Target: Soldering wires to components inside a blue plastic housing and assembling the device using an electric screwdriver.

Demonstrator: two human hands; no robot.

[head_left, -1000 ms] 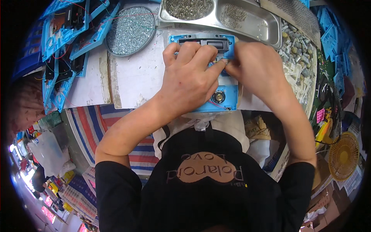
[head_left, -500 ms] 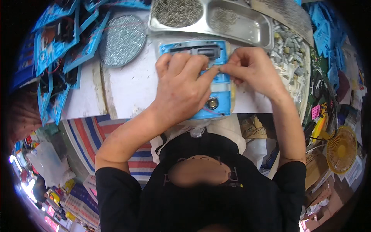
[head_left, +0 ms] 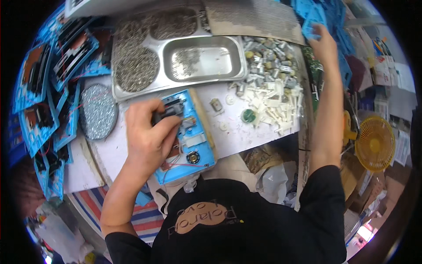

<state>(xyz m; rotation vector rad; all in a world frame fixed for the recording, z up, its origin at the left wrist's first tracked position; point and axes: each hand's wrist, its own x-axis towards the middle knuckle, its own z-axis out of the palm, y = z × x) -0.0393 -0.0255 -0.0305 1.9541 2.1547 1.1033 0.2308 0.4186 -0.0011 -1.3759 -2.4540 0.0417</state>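
Note:
In front of me lies a blue plastic casing (head_left: pixel 200 152), open side up. It carries a black part, thin wires and a round metal piece at its near end. My left hand (head_left: pixel 147 136) is closed over the casing's left side, thumb and fingers bent around the black part; some fingertips are hidden. Stretched far to the right, my right hand (head_left: pixel 324 46) reaches a pile of blue plastic casings (head_left: pixel 310 13). Its fingers are blurred against the blue plastic, so whether they hold a piece cannot be told.
A metal tray (head_left: pixel 239 72) holds many small metal parts. Beside it lie small metal motors (head_left: pixel 272 61) and white plastic pieces (head_left: pixel 274 99). A round dish (head_left: pixel 99 112) of screw-like bits sits left, near stacked blue casings (head_left: pixel 37 92). A yellow fan (head_left: pixel 374 144) stands at right.
My right hand has left the casing and moved to the far-right pile. The casing now lies tilted, with my left hand still on it. The view has shifted right.

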